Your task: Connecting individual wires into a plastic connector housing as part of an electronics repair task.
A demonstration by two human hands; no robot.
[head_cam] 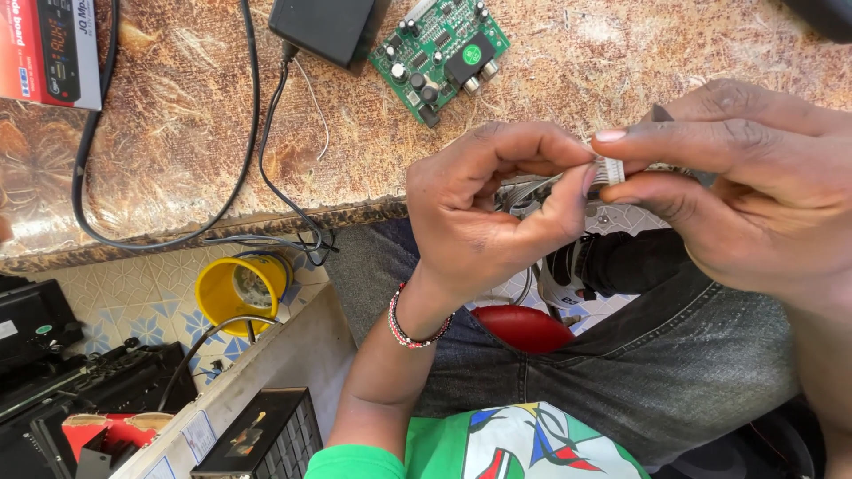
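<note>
Two hands meet just off the near edge of the bench (177, 133), pinching one small white plastic connector (610, 170) between them: the left hand (484, 208) has its grip clamped on the connector's left end with thumb and forefinger, and the right hand (754, 186) has its grip closed on the right end the same way. Grey wires (524, 195) trail from it behind the left palm. Judging from this, the step goes best with the pinch kept on the plastic body, never the wires, and any pull kept straight. At 12 o'clock from the hands lies a green circuit board (441, 53) beside a black box (324, 28). At 9 o'clock, on the tiled floor, stands a yellow tub (238, 291); its contents are too unclear to tell.
</note>
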